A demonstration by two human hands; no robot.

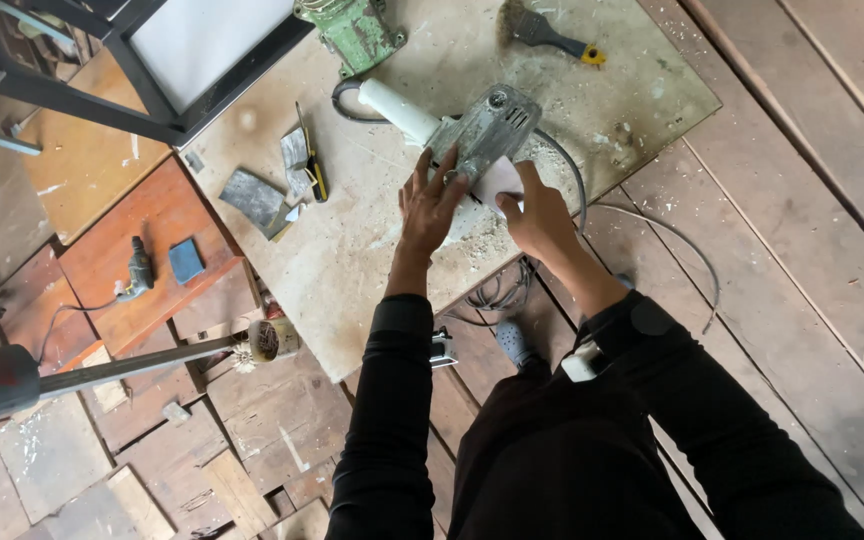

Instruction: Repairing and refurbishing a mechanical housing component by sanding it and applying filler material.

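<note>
A grey metal power tool point(482, 128) with a white handle point(397, 108) lies on a dusty plywood board point(352, 260). My left hand point(430, 205) rests on the tool's near side, fingers spread over its body. Beside it, my right hand point(537, 218) presses a pale, whitish piece point(499, 183) against the tool's lower edge. Sawdust lies around both hands. A dark cable point(574, 175) curves from the tool past my right hand.
On the board lie a green tool body point(352, 30), a brush with a yellow tip point(552, 35), a putty knife point(257, 200) and a yellow-handled cutter point(312, 165). A black metal frame point(152, 95) stands at the upper left. A small drill point(139, 268) lies on reddish planks.
</note>
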